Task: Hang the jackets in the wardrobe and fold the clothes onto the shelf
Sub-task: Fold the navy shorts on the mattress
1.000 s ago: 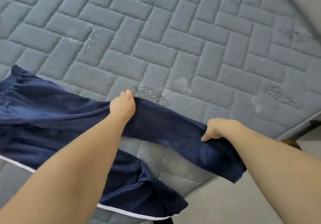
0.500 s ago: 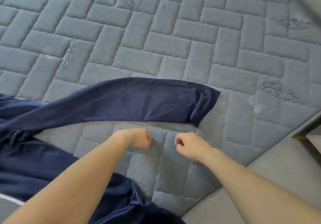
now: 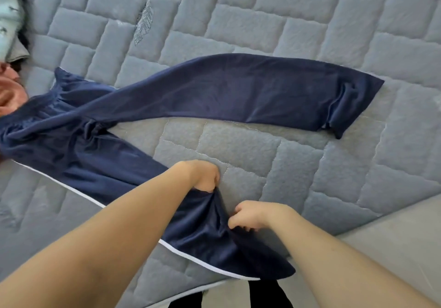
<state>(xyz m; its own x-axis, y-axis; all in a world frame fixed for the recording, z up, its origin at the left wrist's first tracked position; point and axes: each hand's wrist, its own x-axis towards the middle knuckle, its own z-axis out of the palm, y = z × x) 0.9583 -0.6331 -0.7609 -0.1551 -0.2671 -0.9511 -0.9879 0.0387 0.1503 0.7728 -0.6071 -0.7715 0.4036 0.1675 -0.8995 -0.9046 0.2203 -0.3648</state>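
Navy blue trousers (image 3: 214,92) with a white side stripe lie spread on the grey quilted mattress (image 3: 310,33). The far leg stretches flat to the right, its cuff slightly folded over. The near leg runs toward the mattress's front edge. My left hand (image 3: 202,176) pinches the upper edge of this near leg. My right hand (image 3: 250,217) grips the same leg a little lower and to the right, bunching the fabric between the two hands.
A heap of other clothes, pale green (image 3: 8,16) and pinkish-orange (image 3: 9,92), sits at the far left edge. The mattress's front edge runs diagonally at lower right, with the grey floor (image 3: 393,248) beyond it.
The far trouser leg was laid flat on the mattress and released. Both hands then came back toward me and took hold of the near leg.
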